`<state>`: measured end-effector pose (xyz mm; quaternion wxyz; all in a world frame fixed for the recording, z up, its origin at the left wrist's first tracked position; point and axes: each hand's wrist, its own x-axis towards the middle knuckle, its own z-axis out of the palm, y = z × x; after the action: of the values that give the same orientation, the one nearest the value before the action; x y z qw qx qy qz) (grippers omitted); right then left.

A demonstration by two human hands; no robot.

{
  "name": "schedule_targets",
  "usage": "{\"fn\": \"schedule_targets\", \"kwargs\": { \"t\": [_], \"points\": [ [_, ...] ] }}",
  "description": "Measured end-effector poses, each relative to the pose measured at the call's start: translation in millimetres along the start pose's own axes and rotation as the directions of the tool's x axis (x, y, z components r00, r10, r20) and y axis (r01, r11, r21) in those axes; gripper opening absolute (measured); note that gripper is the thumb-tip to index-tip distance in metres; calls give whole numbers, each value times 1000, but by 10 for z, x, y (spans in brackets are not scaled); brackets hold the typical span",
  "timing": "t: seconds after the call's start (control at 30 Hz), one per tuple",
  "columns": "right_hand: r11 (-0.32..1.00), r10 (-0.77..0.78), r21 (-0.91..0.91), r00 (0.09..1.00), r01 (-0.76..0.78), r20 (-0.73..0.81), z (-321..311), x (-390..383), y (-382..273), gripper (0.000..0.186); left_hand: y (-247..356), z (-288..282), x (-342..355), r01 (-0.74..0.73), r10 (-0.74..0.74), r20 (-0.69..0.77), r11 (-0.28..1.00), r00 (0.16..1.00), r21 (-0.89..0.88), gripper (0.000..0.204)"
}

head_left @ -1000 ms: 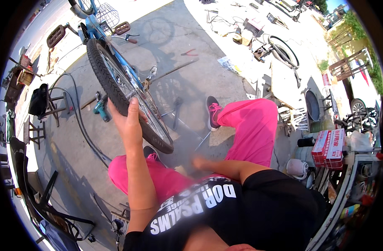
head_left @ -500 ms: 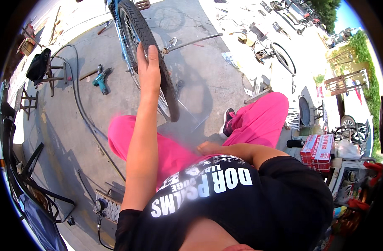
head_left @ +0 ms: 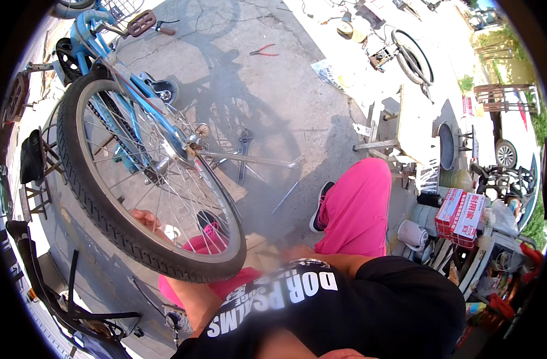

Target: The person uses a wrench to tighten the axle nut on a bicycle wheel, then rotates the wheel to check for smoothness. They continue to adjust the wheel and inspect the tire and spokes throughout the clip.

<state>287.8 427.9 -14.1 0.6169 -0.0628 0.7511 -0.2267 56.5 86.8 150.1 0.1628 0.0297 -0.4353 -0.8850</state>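
Note:
A blue bicycle [head_left: 85,42] stands tilted at the left, its wheel with a black tyre [head_left: 103,224] close in front of me. My left forearm passes behind the tyre. Through the spokes I see part of my left hand [head_left: 146,218], its fingers curled in near the rim; what they hold, if anything, is hidden. By my lap is my right hand [head_left: 294,252], blurred and partly covered by my forearm and shirt. A metal kickstand [head_left: 255,160] sticks out from the wheel hub. On the concrete beyond it lie a wrench [head_left: 244,155] and a thin metal rod [head_left: 285,197].
Red-handled pliers [head_left: 264,51] lie farther off. To the right are a wooden bench [head_left: 399,131], a dark basin [head_left: 447,143] and a red-and-white box [head_left: 462,215]. Loose bicycle tyres [head_left: 414,57] lie beyond. A black metal frame [head_left: 34,257] stands at the left.
The wheel now appears larger, farther left and more side-on. My left hand, earlier spread on top of the tyre, is now behind the spokes. My right hand stays by my lap.

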Motion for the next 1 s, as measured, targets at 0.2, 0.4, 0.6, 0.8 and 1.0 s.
{"fn": "schedule_targets", "kwargs": {
  "t": [0.2,0.4,0.6,0.8,1.0],
  "points": [
    [997,57,-62,994,-52,88,-310,-114,-198,41,-188,129,160,124,-121,-281,992,952,-4,52],
    [1000,13,-27,998,-15,-67,1,12,28,38,-407,-75,100,391,-309,-420,912,853,123,62],
    [1000,-2,4,995,2,-96,-108,54,22,35,-750,-245,-404,559,-426,-555,825,715,86,65],
    [988,99,-81,949,-129,-299,-354,-150,64,20,-237,-417,-1316,438,-770,-386,616,508,-655,54],
    [728,301,613,660,307,-688,-1288,-1078,984,26,910,175,-1461,901,-428,-882,-276,197,336,38]
  ]
}}
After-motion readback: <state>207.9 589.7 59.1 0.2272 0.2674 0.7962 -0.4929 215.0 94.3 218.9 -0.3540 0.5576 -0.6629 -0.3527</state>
